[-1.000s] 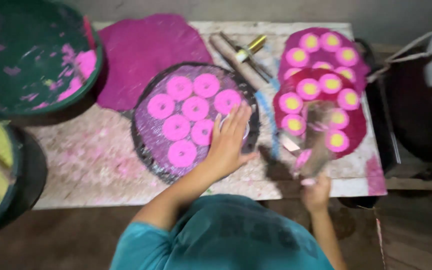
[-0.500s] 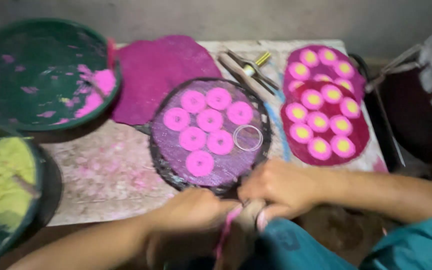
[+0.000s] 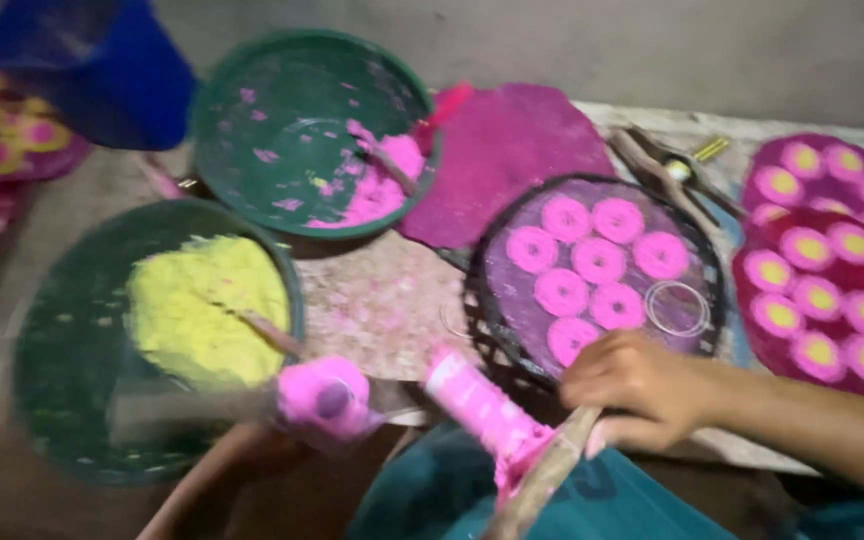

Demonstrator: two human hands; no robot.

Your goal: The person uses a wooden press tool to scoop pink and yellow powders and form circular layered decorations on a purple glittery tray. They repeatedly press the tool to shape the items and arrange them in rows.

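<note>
My right hand (image 3: 642, 392) is closed around a wooden stick (image 3: 542, 480) whose upper end is a pink, powder-coated cylinder (image 3: 482, 405). It sits at the near rim of a round dark tray (image 3: 484, 300) holding several pink discs (image 3: 597, 262) and one clear ring (image 3: 678, 308). My left hand (image 3: 262, 455) is blurred at the lower left and grips a pink powder-coated cup-like piece (image 3: 322, 400) beside a green bowl (image 3: 52, 340) of yellow powder (image 3: 202, 315).
A second green bowl (image 3: 272, 110) at the back holds pink powder (image 3: 382, 185). A magenta sheet (image 3: 512, 150) lies behind the tray. Pink discs with yellow centres (image 3: 817, 275) fill the right side. A blue bucket (image 3: 92, 60) stands far left; sticks (image 3: 662, 170) lie at the back.
My hands, joined at the near edge before, have come apart. The left one has moved left toward the yellow bowl with the pink piece. The view has shifted left and closer.
</note>
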